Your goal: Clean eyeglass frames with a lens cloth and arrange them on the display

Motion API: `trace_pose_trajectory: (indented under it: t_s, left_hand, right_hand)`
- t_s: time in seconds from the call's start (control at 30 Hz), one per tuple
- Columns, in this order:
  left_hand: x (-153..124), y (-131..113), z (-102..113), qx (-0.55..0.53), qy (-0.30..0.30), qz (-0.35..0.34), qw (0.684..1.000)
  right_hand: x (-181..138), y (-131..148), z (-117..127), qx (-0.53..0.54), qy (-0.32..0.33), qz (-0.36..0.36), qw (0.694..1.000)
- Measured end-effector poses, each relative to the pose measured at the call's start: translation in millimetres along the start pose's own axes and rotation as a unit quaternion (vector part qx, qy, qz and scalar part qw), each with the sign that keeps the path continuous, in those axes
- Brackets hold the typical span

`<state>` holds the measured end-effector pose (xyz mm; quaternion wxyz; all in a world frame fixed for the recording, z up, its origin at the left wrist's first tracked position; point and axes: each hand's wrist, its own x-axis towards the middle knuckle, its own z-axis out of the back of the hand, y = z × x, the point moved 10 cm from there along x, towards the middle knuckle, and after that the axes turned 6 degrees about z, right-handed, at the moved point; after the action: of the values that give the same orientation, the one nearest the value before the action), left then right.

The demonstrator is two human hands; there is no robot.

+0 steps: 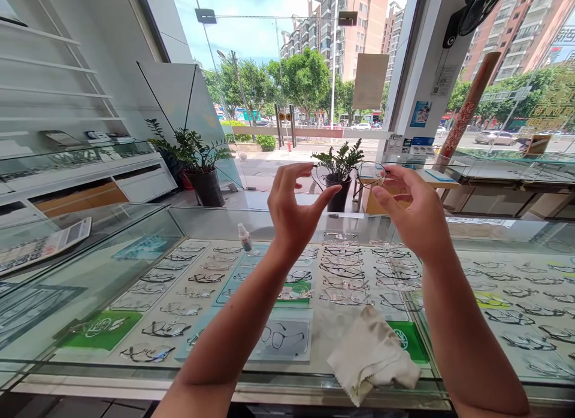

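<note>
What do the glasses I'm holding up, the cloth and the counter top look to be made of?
Glasses: thin dark wire rims, probably metal, with clear lenses; the street shows through them. Cloth: soft off-white fabric, matte, crumpled, with a zigzag-cut edge, likely microfibre. Counter top: clear glass, glossy, reflecting the sky, with rows of frames visible beneath.

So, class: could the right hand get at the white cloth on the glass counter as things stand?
Probably not at once: the right hand grips the glasses together with the left hand, though the cloth lies uncovered below.
</note>
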<state>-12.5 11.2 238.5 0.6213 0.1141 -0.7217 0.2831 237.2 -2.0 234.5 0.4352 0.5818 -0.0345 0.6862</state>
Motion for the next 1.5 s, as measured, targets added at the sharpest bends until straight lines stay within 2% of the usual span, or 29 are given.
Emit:
trace_pose_trajectory:
  t_s: [0.1,0.2,0.5,0.7,0.87,1.0,1.27,1.5]
  left_hand:
    - [0.4,-3.2,4.7,-0.004,-0.022,-0.045,0.999]
    - [0.5,1.2,4.5,-0.021,-0.024,-0.055,0.998]
    - [-2.5,37.8,-15.9,-0.142,0.018,0.023,0.989]
    - [-3.9,43.9,-22.7,-0.169,0.037,0.026,0.985]
    - [-3.9,40.6,-23.3,-0.159,0.044,0.018,0.986]
    - [-4.0,33.8,-17.2,-0.131,0.025,0.010,0.991]
    - [-5.5,-2.4,2.6,-0.057,-0.031,-0.082,0.994]
    - [-5.9,-7.3,4.1,-0.045,-0.039,-0.097,0.994]
  right_hand:
    - [0.6,-5.1,-0.3,0.051,-0.002,-0.001,0.999]
    - [1.4,-8.2,1.0,0.090,-0.010,-0.001,0.996]
    - [0.9,3.1,14.8,0.090,-0.071,0.014,0.993]
    - [0.4,6.8,17.2,0.085,-0.078,0.014,0.993]
    - [0.5,7.1,18.3,0.090,-0.083,0.012,0.992]
    - [1.1,3.5,17.8,0.097,-0.084,0.006,0.992]
    - [3.0,-8.8,13.8,0.098,-0.070,-0.012,0.993]
    - [3.0,-6.7,14.7,0.089,-0.065,-0.015,0.994]
